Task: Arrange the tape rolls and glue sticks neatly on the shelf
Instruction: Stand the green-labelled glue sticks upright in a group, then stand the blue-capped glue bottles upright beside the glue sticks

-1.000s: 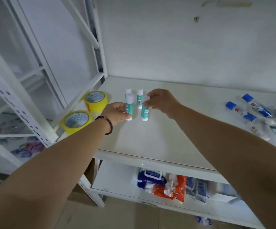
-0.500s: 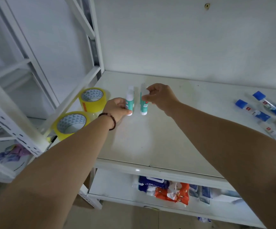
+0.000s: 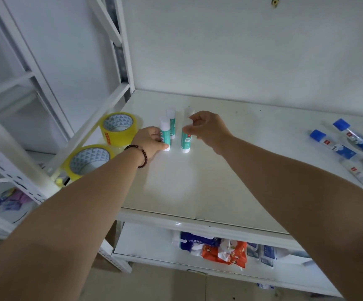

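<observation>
My left hand (image 3: 152, 141) grips the near left glue stick (image 3: 165, 135) low on its side. My right hand (image 3: 206, 129) pinches the white cap of the near right glue stick (image 3: 186, 139) from above. Both sticks stand upright on the shelf (image 3: 219, 170), a little apart, long way up. Two more glue sticks, the far left one (image 3: 171, 121) and the far right one (image 3: 188, 111), stand just behind them. So I think the next move is a small slide to line up two rows. The two yellow tape rolls, one far (image 3: 118, 129) and one near (image 3: 89, 161), sit at the left edge, nearest my left hand. Blue capped tubes (image 3: 332, 146) lie far right
</observation>
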